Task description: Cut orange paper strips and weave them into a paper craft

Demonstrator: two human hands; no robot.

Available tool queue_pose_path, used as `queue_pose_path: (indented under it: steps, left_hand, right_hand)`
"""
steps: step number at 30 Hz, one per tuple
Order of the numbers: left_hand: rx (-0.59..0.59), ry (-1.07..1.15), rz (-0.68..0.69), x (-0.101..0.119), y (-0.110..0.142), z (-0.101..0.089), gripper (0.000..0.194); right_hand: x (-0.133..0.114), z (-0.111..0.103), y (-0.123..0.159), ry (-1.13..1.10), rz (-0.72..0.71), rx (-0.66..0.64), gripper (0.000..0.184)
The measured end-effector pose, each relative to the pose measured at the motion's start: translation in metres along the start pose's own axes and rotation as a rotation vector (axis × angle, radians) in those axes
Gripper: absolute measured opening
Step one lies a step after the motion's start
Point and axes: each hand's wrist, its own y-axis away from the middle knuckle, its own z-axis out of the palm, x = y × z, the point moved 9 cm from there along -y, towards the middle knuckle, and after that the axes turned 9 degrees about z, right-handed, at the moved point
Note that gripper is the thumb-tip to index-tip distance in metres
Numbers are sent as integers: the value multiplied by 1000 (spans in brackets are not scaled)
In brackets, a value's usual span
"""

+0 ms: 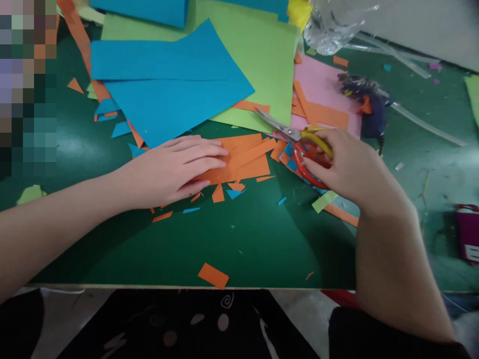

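Observation:
My left hand lies flat, palm down, with its fingers stretched over a small heap of orange paper pieces. My right hand grips a pair of scissors by the red and yellow handles. Their metal blades point up and left, over the edge of a large light-green sheet. Below the scissors, partly covered by them and my hand, is a blue and orange checkered paper piece. A folded blue sheet lies just beyond my left hand.
Blue and orange offcuts litter the green table. An orange rectangle rests at the front edge. On the right are pink paper, a dark glue gun, clear glue sticks and a purple box. Crumpled clear plastic sits behind.

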Motion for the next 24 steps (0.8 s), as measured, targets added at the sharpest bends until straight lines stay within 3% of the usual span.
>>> queue_pose_path:
  steps: [24]
  left_hand:
    - [-21, -3, 6, -1, 2, 3, 40]
  right_hand:
    - [-2, -2, 0, 16, 3, 28, 53]
